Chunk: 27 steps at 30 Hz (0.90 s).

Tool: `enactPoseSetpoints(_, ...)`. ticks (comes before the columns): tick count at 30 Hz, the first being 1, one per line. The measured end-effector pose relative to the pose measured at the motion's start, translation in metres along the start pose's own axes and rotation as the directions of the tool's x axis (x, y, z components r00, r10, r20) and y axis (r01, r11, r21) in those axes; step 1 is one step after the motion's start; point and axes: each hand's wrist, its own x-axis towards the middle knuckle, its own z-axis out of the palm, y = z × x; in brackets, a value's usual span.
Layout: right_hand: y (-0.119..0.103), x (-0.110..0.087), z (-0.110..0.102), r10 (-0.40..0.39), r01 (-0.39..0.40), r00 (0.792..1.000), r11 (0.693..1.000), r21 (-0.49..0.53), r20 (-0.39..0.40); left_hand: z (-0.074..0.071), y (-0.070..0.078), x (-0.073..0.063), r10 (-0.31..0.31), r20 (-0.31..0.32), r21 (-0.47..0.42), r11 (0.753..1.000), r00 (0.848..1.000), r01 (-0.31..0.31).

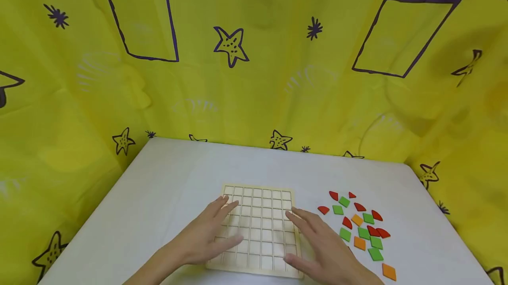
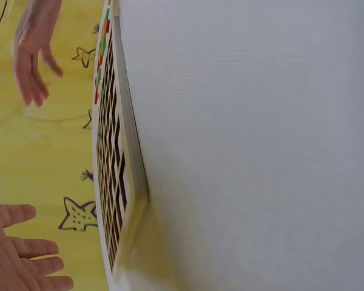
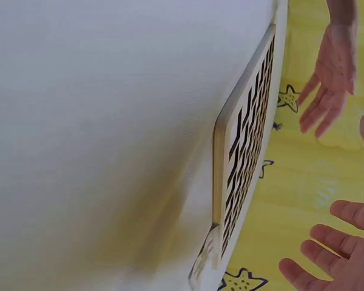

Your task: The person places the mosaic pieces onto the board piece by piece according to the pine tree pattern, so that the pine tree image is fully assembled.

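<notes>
A pale wooden board point(image 1: 254, 271) with a raised grid of square cells lies flat on the white table. Over its left side hovers my left hand point(image 1: 208, 236), fingers spread and holding nothing. My right hand point(image 1: 317, 243) is above the board's right edge, also empty, with thumb and fingers apart. In the left wrist view, both the left hand point(image 2: 24, 257) and the right hand point(image 2: 33, 57) show clear of the board point(image 2: 139, 182). The right wrist view likewise shows space between the right hand point(image 3: 340, 251) and the board point(image 3: 220, 176).
Right of the board lie several loose flat pieces: red quarter-round ones point(image 1: 323, 210), green squares point(image 1: 375, 254) and orange squares point(image 1: 389, 271). A yellow curtain point(image 1: 262, 91) with drawn stars and frames surrounds the white table point(image 1: 158, 188) at the back and sides.
</notes>
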Motion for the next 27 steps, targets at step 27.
enactPoseSetpoints(27, 0.121, -0.003, -0.025, 0.262, -0.254, 0.962, 0.962, 0.098, -0.081, 0.006, -0.033, -0.020, 0.080, 0.086, 0.207, 0.973, 0.993, -0.097)
